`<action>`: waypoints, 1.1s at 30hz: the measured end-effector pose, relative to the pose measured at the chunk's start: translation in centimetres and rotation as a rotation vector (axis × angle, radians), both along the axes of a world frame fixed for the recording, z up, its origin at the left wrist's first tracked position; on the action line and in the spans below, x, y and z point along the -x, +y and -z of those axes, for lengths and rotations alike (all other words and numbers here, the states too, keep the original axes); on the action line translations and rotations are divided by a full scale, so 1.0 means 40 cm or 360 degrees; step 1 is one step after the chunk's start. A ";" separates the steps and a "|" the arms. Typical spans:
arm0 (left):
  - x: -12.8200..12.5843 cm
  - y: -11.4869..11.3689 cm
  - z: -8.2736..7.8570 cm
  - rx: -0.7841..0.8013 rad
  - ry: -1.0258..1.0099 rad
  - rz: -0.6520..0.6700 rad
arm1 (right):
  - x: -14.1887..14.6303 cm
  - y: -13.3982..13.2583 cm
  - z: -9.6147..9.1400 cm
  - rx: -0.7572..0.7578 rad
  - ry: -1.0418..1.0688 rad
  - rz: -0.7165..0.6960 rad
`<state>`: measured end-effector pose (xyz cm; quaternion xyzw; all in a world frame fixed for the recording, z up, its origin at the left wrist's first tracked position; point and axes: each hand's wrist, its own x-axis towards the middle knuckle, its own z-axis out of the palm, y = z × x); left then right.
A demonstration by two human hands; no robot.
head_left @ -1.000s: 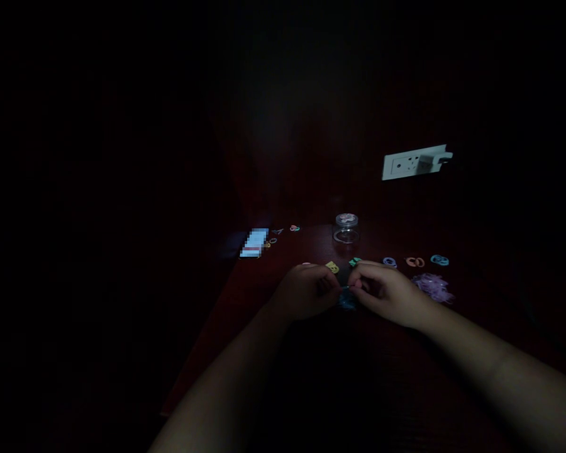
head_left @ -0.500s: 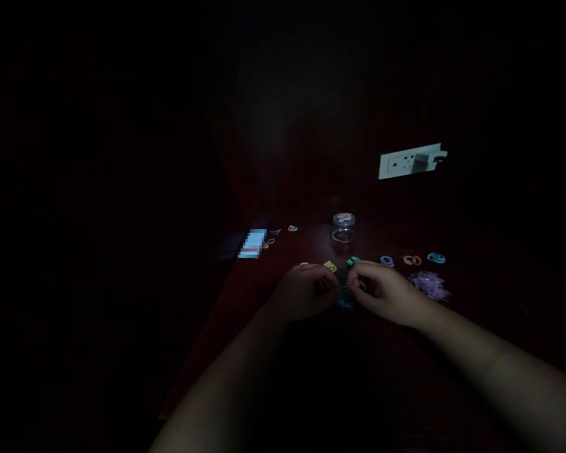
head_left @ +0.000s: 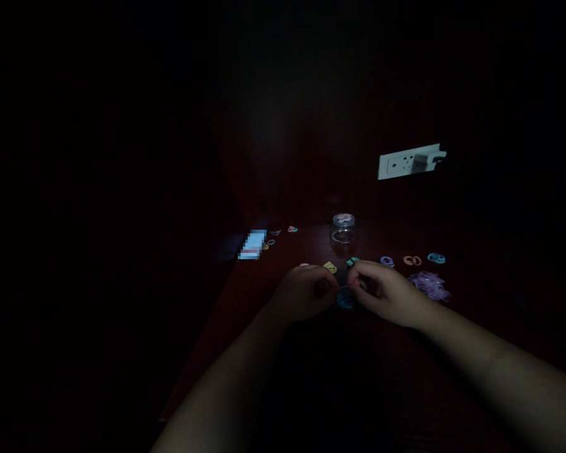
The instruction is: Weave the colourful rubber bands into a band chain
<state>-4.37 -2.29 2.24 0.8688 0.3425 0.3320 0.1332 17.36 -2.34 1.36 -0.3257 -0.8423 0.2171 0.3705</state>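
Observation:
My left hand (head_left: pixel 307 292) and my right hand (head_left: pixel 385 293) face each other over the dark red table, thumb and forefinger pinched on each. Between the fingertips runs a thin blue rubber band (head_left: pixel 343 287), both hands gripping it. Just below lies a small pile of blue bands (head_left: pixel 344 301), dim and partly hidden by the fingers. Beyond the hands are yellow bands (head_left: pixel 330 267) and green bands (head_left: pixel 352 261), the green ones partly covered by my right hand. A heap of purple bands (head_left: pixel 429 286) lies to the right of my right wrist.
Farther back stands a clear lidded jar (head_left: pixel 343 229). Orange bands (head_left: pixel 412 260), teal bands (head_left: pixel 436 258) and violet bands (head_left: pixel 387 261) lie in a row. A lit phone (head_left: pixel 253 244) rests near the table's left edge. A wall socket (head_left: pixel 410 162) holds a plug. The surroundings are very dark.
Both hands stay almost in place, still pinching. The blue band between the fingertips shows a little more clearly now, and the fingertips have shifted slightly.

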 end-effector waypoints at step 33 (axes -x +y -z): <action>0.008 0.004 0.000 0.0005 0.0004 0.0022 | 0.004 0.002 -0.006 -0.0065 -0.0096 0.0017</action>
